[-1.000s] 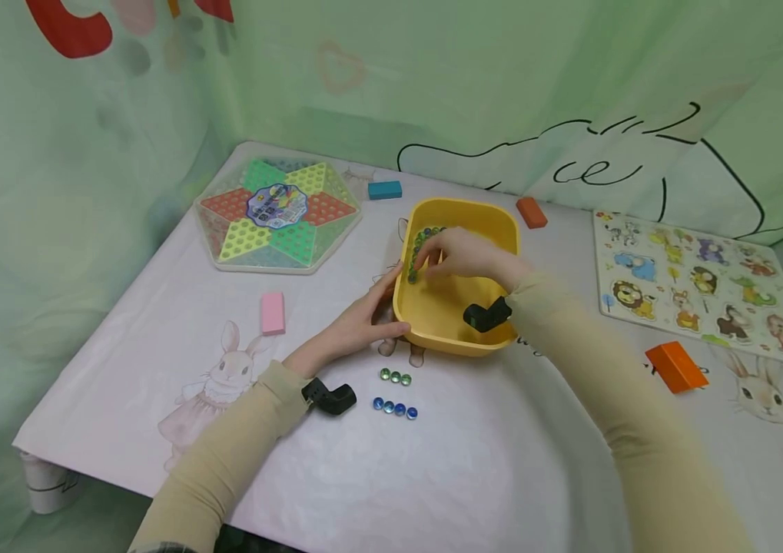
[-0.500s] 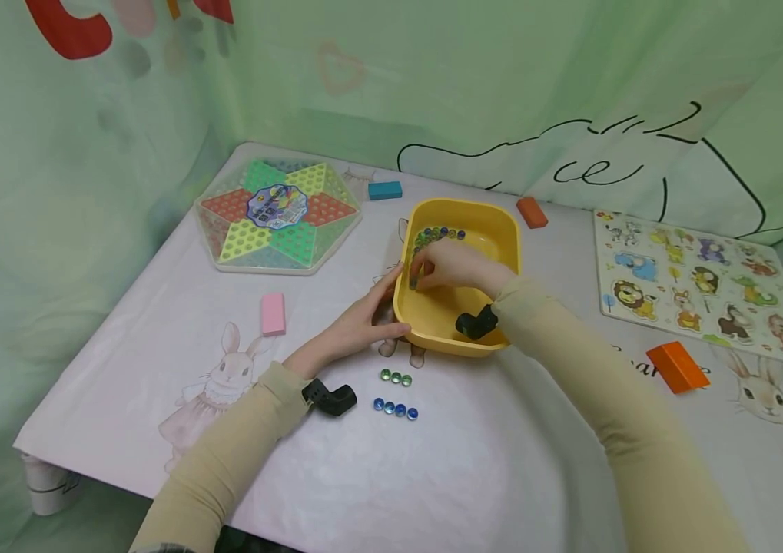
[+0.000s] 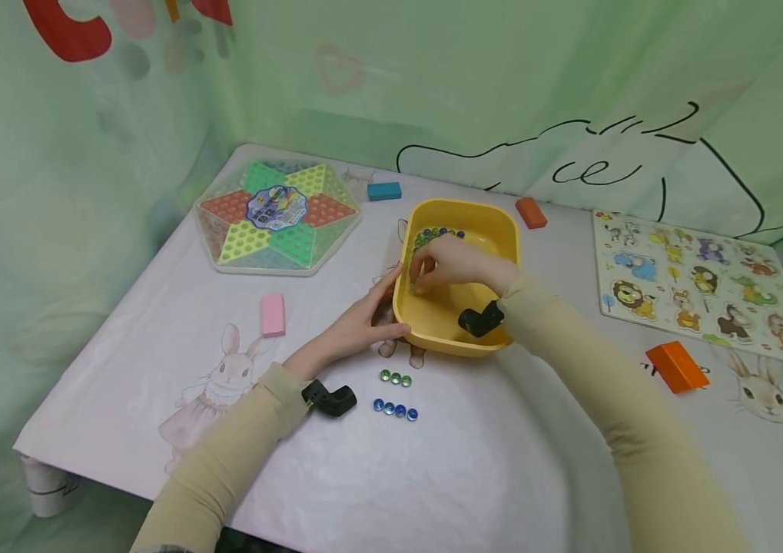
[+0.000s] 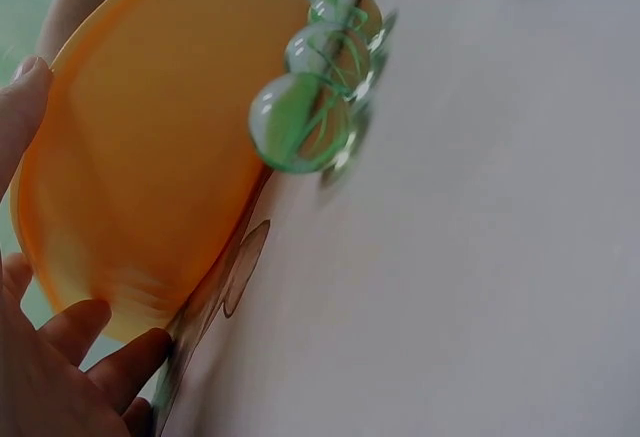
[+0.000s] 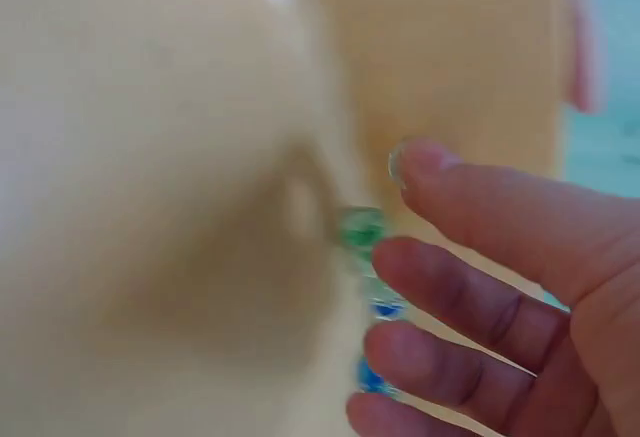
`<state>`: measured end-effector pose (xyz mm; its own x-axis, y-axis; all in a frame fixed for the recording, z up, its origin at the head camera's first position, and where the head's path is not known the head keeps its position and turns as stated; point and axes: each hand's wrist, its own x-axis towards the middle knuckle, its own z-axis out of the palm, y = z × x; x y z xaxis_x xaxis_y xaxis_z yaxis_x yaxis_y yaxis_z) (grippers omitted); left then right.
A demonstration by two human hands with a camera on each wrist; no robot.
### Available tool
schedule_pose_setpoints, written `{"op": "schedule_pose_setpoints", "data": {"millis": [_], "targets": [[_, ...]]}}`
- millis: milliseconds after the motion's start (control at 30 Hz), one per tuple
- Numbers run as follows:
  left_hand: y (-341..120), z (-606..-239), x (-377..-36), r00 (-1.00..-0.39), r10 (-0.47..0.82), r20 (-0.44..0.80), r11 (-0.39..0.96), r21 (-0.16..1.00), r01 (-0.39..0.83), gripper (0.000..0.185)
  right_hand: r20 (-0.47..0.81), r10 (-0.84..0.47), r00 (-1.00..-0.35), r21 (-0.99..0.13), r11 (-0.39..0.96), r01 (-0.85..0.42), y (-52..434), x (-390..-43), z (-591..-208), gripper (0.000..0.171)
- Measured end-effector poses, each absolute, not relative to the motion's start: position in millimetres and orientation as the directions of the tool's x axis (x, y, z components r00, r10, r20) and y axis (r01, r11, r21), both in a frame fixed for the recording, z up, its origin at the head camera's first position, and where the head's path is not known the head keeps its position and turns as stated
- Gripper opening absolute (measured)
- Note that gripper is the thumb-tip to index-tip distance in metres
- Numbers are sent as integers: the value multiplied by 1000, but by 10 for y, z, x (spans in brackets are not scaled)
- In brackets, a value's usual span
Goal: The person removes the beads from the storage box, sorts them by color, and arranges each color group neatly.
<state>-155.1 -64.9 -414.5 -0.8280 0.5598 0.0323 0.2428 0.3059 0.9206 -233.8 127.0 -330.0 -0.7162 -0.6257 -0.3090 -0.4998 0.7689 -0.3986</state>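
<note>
My left hand (image 3: 356, 326) rests against the left side of a yellow plastic tub (image 3: 484, 338). In the left wrist view its thumb (image 4: 28, 107) touches the rim, and the spread fingers lie along the outer wall. Inside the tub is my right hand (image 3: 460, 261), bent down near the left wall. The right wrist view shows its thumb apart from the fingers, with a green marble (image 5: 362, 229) just beyond the index fingertip and blue marbles (image 5: 372, 375) behind the other fingers. More glass marbles (image 3: 436, 233) line the tub's far left corner; the hand hides part of the row.
Three green marbles (image 3: 396, 378) and a row of several blue marbles (image 3: 394, 408) lie before the tub. Around it are a Chinese checkers board (image 3: 277, 219), an animal puzzle (image 3: 702, 284), and pink (image 3: 273, 315), blue (image 3: 384, 191), red-orange (image 3: 531, 213) and orange (image 3: 677, 367) blocks.
My right hand has shifted slightly toward me along the tub's left wall, uncovering more marbles in the far corner. The left hand and tub have stayed in place.
</note>
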Motion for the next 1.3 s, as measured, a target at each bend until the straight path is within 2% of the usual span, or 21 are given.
{"op": "schedule_pose_setpoints", "data": {"millis": [300,633,1067,1300], "targets": [[-653,-4134,-1546,-820,571,46,290,923,254,88,-246,-697,-674,-505,685,-524,1382,-2211,-2963,15],[-654,-4125,-1537,-830,558,25,302,925,231,86,-220,-739,-637,-649,598,-470,1447,-1863,-2806,14],[-646,-4164,-1556,-831,556,34,285,931,229,88,-184,-828,-530,-638,511,-576,1469,-1380,-2954,11],[-639,-4036,-1510,-824,566,26,265,941,211,88,-238,-825,-512,-649,528,-548,1485,-1133,-3105,13]]}}
